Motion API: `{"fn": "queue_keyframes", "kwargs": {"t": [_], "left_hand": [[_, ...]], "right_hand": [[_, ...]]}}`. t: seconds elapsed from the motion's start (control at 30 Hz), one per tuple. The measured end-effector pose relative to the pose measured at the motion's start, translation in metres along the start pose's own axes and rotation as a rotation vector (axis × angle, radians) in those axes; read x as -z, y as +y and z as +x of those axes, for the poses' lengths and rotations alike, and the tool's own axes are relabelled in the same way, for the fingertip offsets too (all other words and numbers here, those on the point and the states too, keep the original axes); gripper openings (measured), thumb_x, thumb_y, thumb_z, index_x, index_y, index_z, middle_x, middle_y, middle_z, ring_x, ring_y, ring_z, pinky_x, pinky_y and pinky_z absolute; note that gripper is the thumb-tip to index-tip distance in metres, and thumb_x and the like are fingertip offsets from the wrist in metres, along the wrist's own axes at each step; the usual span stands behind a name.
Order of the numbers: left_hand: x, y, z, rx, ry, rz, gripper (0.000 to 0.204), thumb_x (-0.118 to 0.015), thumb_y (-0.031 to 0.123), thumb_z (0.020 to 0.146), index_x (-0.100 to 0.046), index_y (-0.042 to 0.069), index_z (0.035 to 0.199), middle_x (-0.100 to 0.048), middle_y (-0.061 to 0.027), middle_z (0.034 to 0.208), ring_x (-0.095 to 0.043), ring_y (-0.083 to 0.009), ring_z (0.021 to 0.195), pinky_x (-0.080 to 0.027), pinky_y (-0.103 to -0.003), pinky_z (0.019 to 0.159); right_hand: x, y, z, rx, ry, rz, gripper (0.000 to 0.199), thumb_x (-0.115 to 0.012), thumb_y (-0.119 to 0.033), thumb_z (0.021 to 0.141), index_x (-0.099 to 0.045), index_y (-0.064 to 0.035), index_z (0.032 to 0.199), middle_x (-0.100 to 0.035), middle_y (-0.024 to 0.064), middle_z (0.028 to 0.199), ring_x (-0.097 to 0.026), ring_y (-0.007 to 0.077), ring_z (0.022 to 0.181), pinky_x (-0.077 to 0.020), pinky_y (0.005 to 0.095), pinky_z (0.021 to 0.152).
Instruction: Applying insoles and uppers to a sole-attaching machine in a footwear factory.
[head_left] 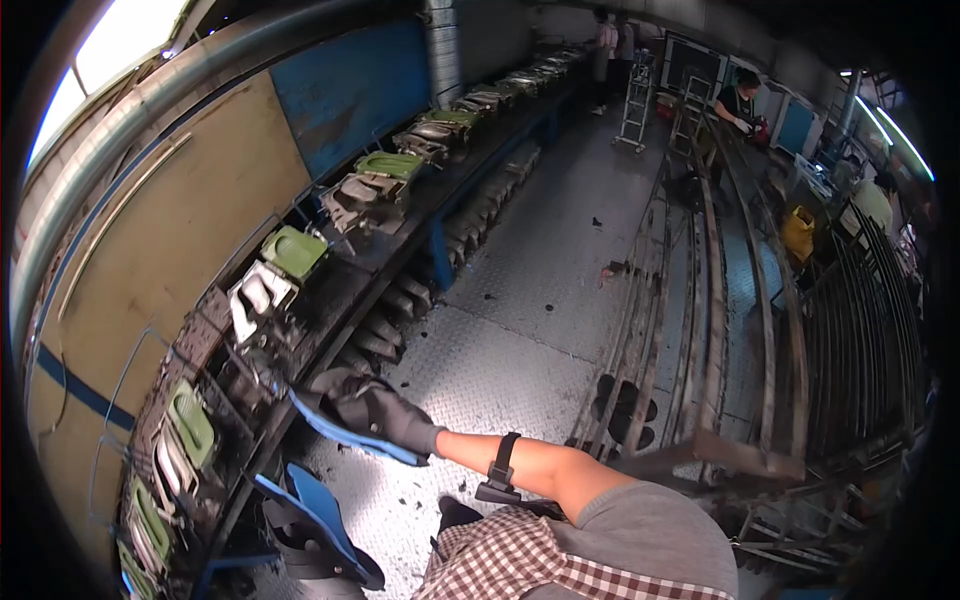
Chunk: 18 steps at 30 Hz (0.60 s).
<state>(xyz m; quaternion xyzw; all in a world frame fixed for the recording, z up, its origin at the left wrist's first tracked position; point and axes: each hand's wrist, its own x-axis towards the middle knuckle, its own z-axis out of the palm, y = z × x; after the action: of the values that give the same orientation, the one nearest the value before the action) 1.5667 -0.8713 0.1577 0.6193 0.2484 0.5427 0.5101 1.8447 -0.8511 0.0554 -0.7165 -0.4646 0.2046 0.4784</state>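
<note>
The right hand (365, 405), in a dark glove, is closed around a blue shoe sole (345, 432), gripping it from above so that the flat blue strip sticks out on both sides of the palm. The forearm reaches out to the left from the lower middle of the view, with a black strap (500, 468) around the wrist. The hand and sole hover just off the front edge of the long dark desk (340, 290) that runs along the left wall, over the patterned metal floor (520, 330).

On the desk, just beyond the hand, stands a metal shoe mould (258, 295) with its lid open, and a green-topped mould (295, 250) lies right behind it. More green and metal moulds line the desk away toward the far end. Nearer than the hand, at the lower left end of the desk, sit further green moulds (190, 425).

Below the hand, close to the desk's front edge, another blue sole (325, 520) rests over a dark shoe upper (300, 545); whether the left hand holds it cannot be told, since that hand is not visible.

To the right of the desk, across the floor, runs a curved metal rail conveyor (700, 330). At its far end a person (738, 105) works bent over.
</note>
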Motion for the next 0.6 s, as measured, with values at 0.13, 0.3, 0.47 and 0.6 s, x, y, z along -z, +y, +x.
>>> {"fn": "queue_keyframes", "kwargs": {"t": [0.13,0.3,0.47,0.6], "left_hand": [[0.080,-0.154,0.082,0.288,0.097,0.164,0.055,-0.053,0.033,0.104,-0.050,-0.003,0.146,-0.059,-0.0160,0.140,-0.064,-0.0293,0.115,-0.056,-0.041,0.095],[-0.025,-0.255,0.265,0.157,-0.179,1.414,0.047,-0.052,0.035,0.105,-0.057,0.002,0.138,-0.070,-0.0186,0.121,-0.071,-0.0310,0.093,-0.060,-0.039,0.072],[-0.266,-0.313,0.394,-0.271,-0.384,1.338,0.041,-0.056,0.045,0.098,-0.066,0.008,0.112,-0.073,-0.0103,0.084,-0.070,-0.0282,0.067,-0.054,-0.042,0.058],[-0.361,-0.474,0.458,0.003,-0.365,0.466,0.026,-0.064,0.034,0.095,-0.064,0.010,0.085,-0.069,-0.0087,0.074,-0.068,-0.0291,0.062,-0.054,-0.040,0.056]], "right_hand": [[0.053,-0.002,0.057,0.075,-0.176,0.049,0.038,-0.071,-0.027,0.088,-0.062,-0.0098,0.121,-0.069,0.0169,0.120,-0.064,0.0344,0.119,-0.0499,0.0437,0.098],[0.123,0.103,0.141,-0.007,-0.131,-0.152,0.045,-0.071,-0.030,0.087,-0.062,-0.0073,0.125,-0.067,0.0188,0.124,-0.061,0.0368,0.122,-0.0476,0.0439,0.102],[0.249,0.211,0.160,-0.349,0.160,-0.245,0.048,-0.072,-0.026,0.088,-0.060,-0.0094,0.131,-0.066,0.0205,0.129,-0.062,0.0372,0.123,-0.0478,0.0455,0.104],[0.328,0.232,0.175,-0.717,0.419,-0.323,0.055,-0.081,-0.014,0.078,-0.063,-0.0154,0.130,-0.070,0.0167,0.120,-0.067,0.0362,0.112,-0.0533,0.0443,0.095]]}}
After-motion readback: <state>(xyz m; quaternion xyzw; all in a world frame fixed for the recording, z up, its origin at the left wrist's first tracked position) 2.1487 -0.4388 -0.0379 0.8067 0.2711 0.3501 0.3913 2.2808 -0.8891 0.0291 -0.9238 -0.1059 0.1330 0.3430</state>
